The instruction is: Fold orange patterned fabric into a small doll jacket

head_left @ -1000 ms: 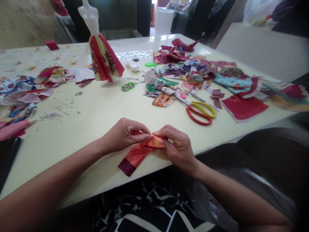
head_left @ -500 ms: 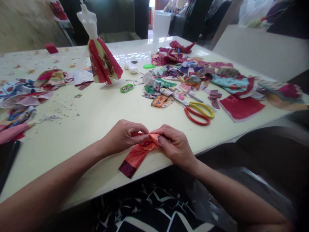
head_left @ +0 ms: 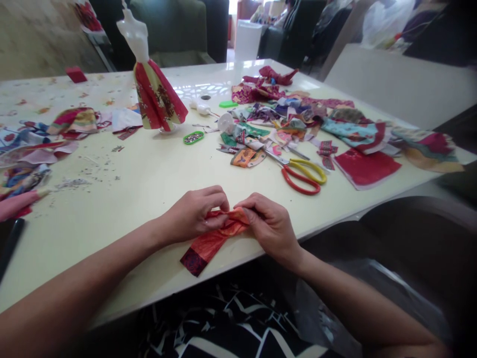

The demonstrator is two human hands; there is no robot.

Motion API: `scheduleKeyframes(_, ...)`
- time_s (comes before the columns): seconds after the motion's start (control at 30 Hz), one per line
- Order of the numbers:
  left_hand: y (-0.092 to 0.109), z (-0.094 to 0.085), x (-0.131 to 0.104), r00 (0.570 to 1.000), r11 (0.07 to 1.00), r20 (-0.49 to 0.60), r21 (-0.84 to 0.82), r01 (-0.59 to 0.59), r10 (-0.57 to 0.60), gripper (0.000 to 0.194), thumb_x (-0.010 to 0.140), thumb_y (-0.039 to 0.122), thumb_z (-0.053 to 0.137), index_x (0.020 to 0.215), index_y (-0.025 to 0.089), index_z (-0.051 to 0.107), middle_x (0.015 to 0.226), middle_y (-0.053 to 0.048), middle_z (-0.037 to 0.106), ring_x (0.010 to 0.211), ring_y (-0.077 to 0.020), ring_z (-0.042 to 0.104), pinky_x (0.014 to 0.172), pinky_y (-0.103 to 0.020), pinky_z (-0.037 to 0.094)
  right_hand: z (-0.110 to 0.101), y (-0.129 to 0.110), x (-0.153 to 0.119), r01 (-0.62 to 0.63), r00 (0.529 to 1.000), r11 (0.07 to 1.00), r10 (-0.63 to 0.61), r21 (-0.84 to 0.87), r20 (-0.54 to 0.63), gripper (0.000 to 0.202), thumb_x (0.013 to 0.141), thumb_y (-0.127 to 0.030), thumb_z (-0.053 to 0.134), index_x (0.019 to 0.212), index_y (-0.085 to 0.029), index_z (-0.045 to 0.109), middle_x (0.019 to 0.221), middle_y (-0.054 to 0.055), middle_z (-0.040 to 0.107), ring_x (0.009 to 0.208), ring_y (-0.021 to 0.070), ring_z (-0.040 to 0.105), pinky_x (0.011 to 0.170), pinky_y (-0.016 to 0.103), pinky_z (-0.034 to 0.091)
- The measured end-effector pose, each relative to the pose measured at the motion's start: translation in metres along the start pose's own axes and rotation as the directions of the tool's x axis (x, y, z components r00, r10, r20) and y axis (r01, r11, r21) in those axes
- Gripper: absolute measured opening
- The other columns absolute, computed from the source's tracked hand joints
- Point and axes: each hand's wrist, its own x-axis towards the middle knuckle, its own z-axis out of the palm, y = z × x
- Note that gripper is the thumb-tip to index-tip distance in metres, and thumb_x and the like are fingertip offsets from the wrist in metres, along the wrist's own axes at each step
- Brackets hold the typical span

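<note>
Near the table's front edge, a strip of orange-red fabric (head_left: pixel 210 244) with a dark patterned end is bunched between my two hands. My left hand (head_left: pixel 201 211) pinches its upper edge, thumb and fingertips curled in. From the other side, my right hand (head_left: pixel 270 223) grips the same strip between thumb and bent forefinger. The dark end hangs free toward me and lies on the table. Part of the folded cloth is hidden behind my fingers.
Red-and-yellow-handled scissors (head_left: pixel 303 176) lie beyond my right hand. A small dress form (head_left: pixel 158 94) in a red-and-cream skirt stands farther back. A green pin tray (head_left: pixel 194 137) is beside it. Fabric scraps (head_left: pixel 257 112) spread over the right; more scraps (head_left: pixel 70 124) lie left on the table (head_left: pixel 149 174).
My left fingers have shifted their pinch on the strip, with the forefinger more raised and bent. The right hand keeps its grip. The view has moved slightly.
</note>
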Motion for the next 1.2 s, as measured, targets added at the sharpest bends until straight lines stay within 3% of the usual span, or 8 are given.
scheduleKeyframes(0.1,0.0,0.0022,-0.0008,0.997,0.993,0.002,-0.082,0.08,-0.08,0.003,0.084,0.013,0.06,0.085,0.015,0.062,0.073,0.002,0.063,0.061,-0.0059,0.053,0.059,-0.016,0.04,0.0013,0.0016,-0.0003,0.005,1.0,1.0,-0.005,-0.003,0.008,0.014,0.09,-0.009,0.056,0.096,-0.017,0.067,0.082,0.001,0.06,0.074,0.0114,0.055,0.067,0.025,0.044)
scheduleKeyframes(0.23,0.0009,0.0033,-0.0002,0.994,0.986,0.01,-0.121,0.113,-0.113,0.003,0.083,0.013,0.062,0.085,0.015,0.062,0.068,0.005,0.062,0.058,-0.005,0.051,0.057,-0.015,0.038,0.0015,0.0016,-0.0009,-0.051,0.999,0.999,0.051,0.007,0.019,0.016,0.087,-0.005,0.054,0.086,-0.016,0.065,0.079,0.0,0.06,0.073,0.0109,0.056,0.067,0.024,0.043)
scheduleKeyframes(0.5,0.0002,0.003,-0.0007,0.995,0.993,0.009,-0.07,0.099,-0.099,0.004,0.084,0.017,0.063,0.088,0.015,0.064,0.065,0.005,0.059,0.056,-0.0055,0.049,0.056,-0.016,0.037,-0.0025,0.0015,0.0008,-0.167,0.985,0.985,0.165,0.042,0.055,0.016,0.093,-0.016,0.051,0.084,-0.016,0.065,0.074,-0.001,0.061,0.068,0.0109,0.053,0.063,0.023,0.041)
scheduleKeyframes(0.67,0.0005,-0.0002,-0.001,0.989,0.975,0.012,-0.163,0.149,-0.149,0.023,0.082,0.032,0.071,0.096,0.014,0.067,0.064,0.005,0.059,0.056,-0.0061,0.048,0.055,-0.016,0.038,-0.0016,0.0025,0.0013,-0.155,0.987,0.987,0.152,0.05,0.053,0.016,0.094,-0.021,0.053,0.084,-0.016,0.064,0.074,0.0,0.06,0.068,0.0108,0.052,0.064,0.024,0.041)
scheduleKeyframes(0.83,0.0017,0.0001,-0.0001,0.992,0.956,0.006,-0.267,0.121,-0.124,0.027,0.096,0.031,0.05,0.094,0.013,0.07,0.071,0.001,0.067,0.062,-0.0075,0.056,0.059,-0.017,0.042,-0.001,0.0002,0.0002,-0.128,0.991,0.99,0.125,0.063,0.043,0.014,0.092,-0.021,0.055,0.081,-0.017,0.063,0.073,-0.001,0.059,0.067,0.0105,0.052,0.063,0.023,0.041)
scheduleKeyframes(1.2,0.0048,0.0088,-0.0004,0.99,0.996,-0.123,-0.055,0.063,-0.07,0.011,0.085,0.023,0.064,0.08,0.015,0.071,0.056,0.004,0.061,0.047,-0.0041,0.043,0.048,-0.016,0.033,-0.0031,-0.0011,0.002,-0.252,0.965,0.963,0.244,0.09,0.091,0.021,0.095,-0.026,0.051,0.081,-0.016,0.063,0.067,-0.002,0.055,0.06,0.0103,0.045,0.056,0.023,0.037)
